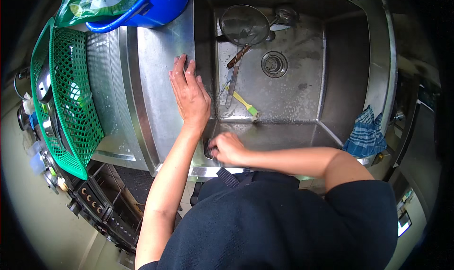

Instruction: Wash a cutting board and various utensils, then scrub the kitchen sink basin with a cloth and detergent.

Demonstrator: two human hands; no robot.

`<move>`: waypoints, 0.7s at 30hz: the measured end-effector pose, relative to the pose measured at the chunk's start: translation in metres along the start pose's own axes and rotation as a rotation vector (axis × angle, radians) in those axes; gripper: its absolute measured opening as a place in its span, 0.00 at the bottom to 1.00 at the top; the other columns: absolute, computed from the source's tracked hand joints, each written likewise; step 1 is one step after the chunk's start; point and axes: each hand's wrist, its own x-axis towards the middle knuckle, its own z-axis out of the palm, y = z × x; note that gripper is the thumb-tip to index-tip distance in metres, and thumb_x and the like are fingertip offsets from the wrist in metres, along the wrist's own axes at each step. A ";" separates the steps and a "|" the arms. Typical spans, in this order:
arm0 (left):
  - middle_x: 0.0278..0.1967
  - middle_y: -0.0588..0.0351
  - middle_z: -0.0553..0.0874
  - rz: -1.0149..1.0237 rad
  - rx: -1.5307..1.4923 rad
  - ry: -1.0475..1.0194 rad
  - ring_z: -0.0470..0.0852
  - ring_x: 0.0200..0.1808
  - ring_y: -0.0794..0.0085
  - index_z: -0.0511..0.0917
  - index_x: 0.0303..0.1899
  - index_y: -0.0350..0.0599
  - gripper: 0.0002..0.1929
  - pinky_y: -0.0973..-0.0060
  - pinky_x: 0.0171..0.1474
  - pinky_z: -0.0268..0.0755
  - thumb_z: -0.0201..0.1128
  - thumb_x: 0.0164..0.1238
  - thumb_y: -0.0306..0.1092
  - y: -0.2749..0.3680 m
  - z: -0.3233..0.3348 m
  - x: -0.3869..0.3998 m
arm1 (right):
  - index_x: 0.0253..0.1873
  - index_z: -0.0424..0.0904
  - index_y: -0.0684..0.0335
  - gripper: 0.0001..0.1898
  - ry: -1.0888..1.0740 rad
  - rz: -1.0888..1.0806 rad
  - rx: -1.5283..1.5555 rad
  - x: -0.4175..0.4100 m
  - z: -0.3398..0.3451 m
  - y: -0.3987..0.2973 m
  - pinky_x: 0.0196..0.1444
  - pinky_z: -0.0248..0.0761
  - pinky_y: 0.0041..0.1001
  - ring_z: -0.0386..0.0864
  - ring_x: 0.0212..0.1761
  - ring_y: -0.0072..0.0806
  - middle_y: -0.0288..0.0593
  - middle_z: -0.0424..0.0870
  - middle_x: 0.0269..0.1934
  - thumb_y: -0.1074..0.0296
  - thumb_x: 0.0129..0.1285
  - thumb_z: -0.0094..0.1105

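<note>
My left hand (pixel 190 91) lies palm down, fingers slightly spread, on the stainless steel ledge (pixel 159 75) along the sink's left side. Motion blurs my right hand (pixel 230 148), which is at the front left corner of the sink (pixel 345 68), close to its wall. A dark, blurred patch shows by its fingers; I cannot tell whether they hold something. On the sink floor lie a round mesh strainer (pixel 244 25) with a long metal handle, and a yellow-green basting brush (pixel 243 101). A brown-handled utensil (pixel 238 57) lies partly under the strainer.
A metal ladle (pixel 286 15) lies at the sink's back, beyond the drain (pixel 274 64). A blue checked cloth (pixel 365 133) hangs over the right rim. Leftward are a green plastic basket (pixel 74 99) holding utensils and a blue tub (pixel 159 9) with a green packet (pixel 99 2).
</note>
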 end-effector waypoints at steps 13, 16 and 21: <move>0.59 0.44 0.64 0.002 -0.061 -0.041 0.59 0.63 0.51 0.67 0.51 0.33 0.16 0.60 0.64 0.50 0.48 0.60 0.20 0.008 0.006 0.005 | 0.42 0.78 0.63 0.12 0.673 0.476 0.297 0.172 -0.027 0.089 0.44 0.71 0.38 0.77 0.44 0.48 0.51 0.80 0.41 0.68 0.52 0.57; 0.60 0.44 0.63 0.010 -0.093 -0.036 0.58 0.64 0.50 0.67 0.52 0.33 0.17 0.56 0.65 0.48 0.48 0.60 0.21 0.005 0.007 0.005 | 0.42 0.78 0.62 0.10 1.110 0.125 0.386 0.144 -0.022 0.046 0.43 0.69 0.38 0.75 0.41 0.47 0.50 0.78 0.38 0.75 0.53 0.55; 0.60 0.44 0.64 0.002 -0.160 -0.035 0.58 0.65 0.50 0.67 0.52 0.33 0.16 0.54 0.66 0.45 0.44 0.62 0.21 0.006 0.000 0.005 | 0.45 0.79 0.60 0.14 0.617 0.306 0.586 0.065 0.021 0.028 0.50 0.68 0.36 0.74 0.48 0.43 0.48 0.76 0.40 0.75 0.51 0.57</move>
